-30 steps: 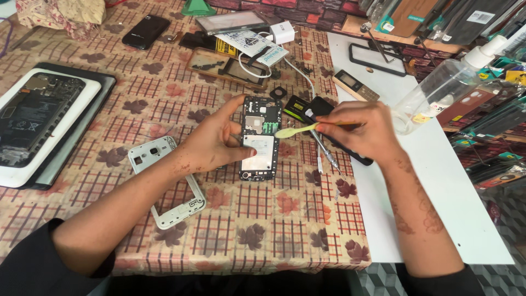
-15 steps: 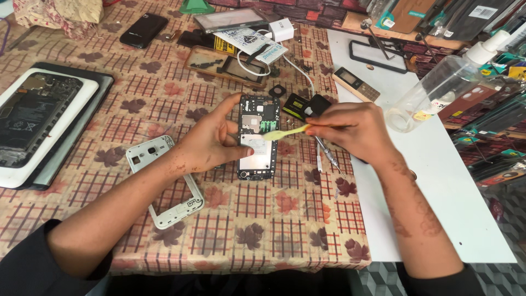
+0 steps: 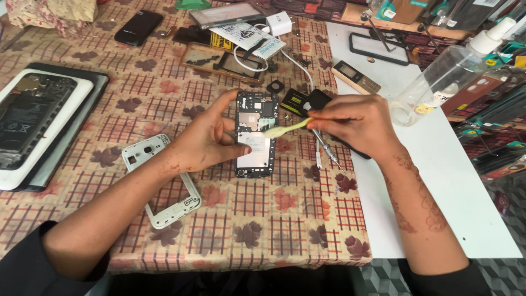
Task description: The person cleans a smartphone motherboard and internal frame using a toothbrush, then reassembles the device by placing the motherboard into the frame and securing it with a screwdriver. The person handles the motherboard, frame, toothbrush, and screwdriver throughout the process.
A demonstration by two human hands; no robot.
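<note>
- Tablecloth [image 3: 164, 98] of brown and cream check with printed leaves covers the bench I am looking down on, and nearly everything lies on it.
- White board [image 3: 438, 181] takes up the bench's right side, butting against the cloth's edge.
- Large opened tablet with a white rim [image 3: 33, 126] lies at the far left, its dark insides facing up.
- Clear plastic spray bottle with a white nozzle [image 3: 444, 77] lies tilted across the white board's far end.
- My left hand [image 3: 211, 137] grips the opened black phone body [image 3: 256, 134] by its left edge, thumb and fingers pinching it; the phone lies flat on the cloth at the centre, circuit board and a white label facing up.
- My right hand [image 3: 359, 120] is closed around a thin pale-yellow plastic pry tool [image 3: 287, 127], whose tip touches the phone's right side near the middle.
- White plastic phone frame [image 3: 161, 181] lies empty just left of my left wrist, well apart from the phone body.
- Slim metal screwdriver [image 3: 327, 153] rests on the cloth just below my right hand.
- Small black handset [image 3: 138, 26] lies at the far edge, upper left.
- White square charger plug [image 3: 279, 22] sits at the top centre, its cable curling toward the middle.
</note>
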